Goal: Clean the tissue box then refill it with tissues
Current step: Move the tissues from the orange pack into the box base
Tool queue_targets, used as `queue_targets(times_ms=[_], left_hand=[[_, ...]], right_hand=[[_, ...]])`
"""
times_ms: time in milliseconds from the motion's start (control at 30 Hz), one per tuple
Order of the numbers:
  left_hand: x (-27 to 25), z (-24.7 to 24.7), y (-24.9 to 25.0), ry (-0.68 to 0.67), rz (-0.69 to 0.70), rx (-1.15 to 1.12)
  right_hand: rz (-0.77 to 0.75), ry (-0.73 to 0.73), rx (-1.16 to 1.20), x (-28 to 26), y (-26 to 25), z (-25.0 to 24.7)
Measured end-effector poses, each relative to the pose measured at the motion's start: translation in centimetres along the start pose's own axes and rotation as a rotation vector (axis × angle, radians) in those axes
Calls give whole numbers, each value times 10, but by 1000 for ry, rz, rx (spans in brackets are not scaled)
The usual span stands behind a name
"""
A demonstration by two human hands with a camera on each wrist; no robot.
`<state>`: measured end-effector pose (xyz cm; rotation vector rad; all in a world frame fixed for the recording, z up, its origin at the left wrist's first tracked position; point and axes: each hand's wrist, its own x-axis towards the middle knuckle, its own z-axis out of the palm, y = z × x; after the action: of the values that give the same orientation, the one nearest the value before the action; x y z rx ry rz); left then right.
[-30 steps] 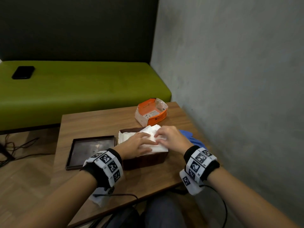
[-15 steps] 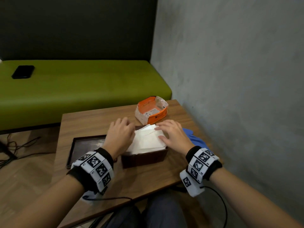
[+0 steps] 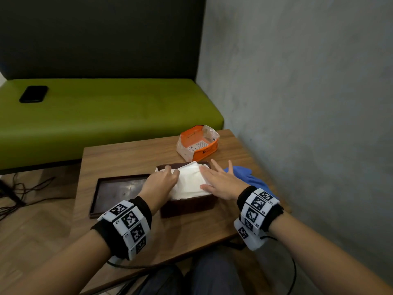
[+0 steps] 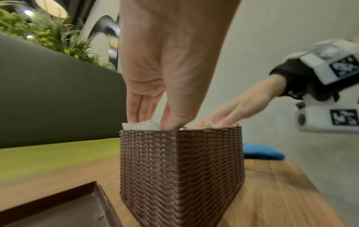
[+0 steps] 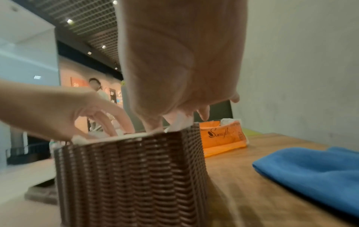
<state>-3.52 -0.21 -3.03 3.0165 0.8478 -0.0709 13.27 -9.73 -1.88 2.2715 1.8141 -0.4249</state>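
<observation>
The brown woven tissue box (image 3: 187, 206) stands on the wooden table (image 3: 131, 158), filled to its rim with a stack of white tissues (image 3: 189, 184). My left hand (image 3: 168, 173) is at the box's left edge, straight fingers (image 4: 136, 113) and thumb pushing down into the tissues (image 4: 141, 126) just inside the wall of the box (image 4: 180, 169). My right hand (image 3: 214, 177) lies flat with spread fingers on the stack's right side. Neither hand grips anything. The box's dark brown lid (image 3: 119, 192) lies upside down to the left of the box.
An opened orange tissue pack (image 3: 197, 143) sits behind the box. A blue cloth (image 3: 246, 177) lies to its right, near the grey wall (image 3: 297, 103). A black phone (image 3: 34, 93) rests on the green bench (image 3: 106, 116). Cables trail on the floor at left.
My left hand has slid off the top of the tissues to the box's left edge and pushes down there. My right hand has stayed on the right side, its fingers spread wider.
</observation>
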Motion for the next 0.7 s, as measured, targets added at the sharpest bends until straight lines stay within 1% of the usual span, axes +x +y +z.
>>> queue_targets(times_ms=[33,67,100,133,167,200,233,267,300,400,433,467,533,567,600,667,700], left_hand=[[0,1,1,-9,13,2],[1,3,2,-22,12,-16],[2,5,3,-34,5,-48],[3,6,4,-41,1,-88],[5,6,5,-46,1,-135],[7,6,5,-55,2,-186],[8,6,5,-66,-1,-243],[10,6,4,-76,-11,-300],[12,5,2,-59,-25,-352],[15,4,-8,110,-59,-410],[13,3,-10,158,-56,-385],[12,2,-10,183,-49,-305],[5,-2,-8,164,-63,-68],[2,-3,-6,169,-87,12],[-2,-3,-3,143,-94,56],[-7,3,5,63,-85,66],[-9,6,7,56,-69,69]], right_hand=[[-31,106,47,-2,0,-2],[-100,256,92,-4,-2,-3],[-206,403,145,-5,-4,-4],[-294,472,203,-6,-7,-3],[-339,438,244,-8,-10,-3],[-337,351,257,-10,-13,-2],[-305,254,249,-11,-17,-1],[-273,188,246,-10,-18,1],[-249,163,253,-9,-18,2],[-197,121,302,-5,-16,6],[-186,130,296,-4,-15,6],[-179,171,277,-2,-13,5],[-160,320,259,2,-11,5],[-149,367,262,4,-11,6],[-120,375,263,5,-13,9],[-51,342,255,6,-19,14],[-28,338,238,5,-23,16]])
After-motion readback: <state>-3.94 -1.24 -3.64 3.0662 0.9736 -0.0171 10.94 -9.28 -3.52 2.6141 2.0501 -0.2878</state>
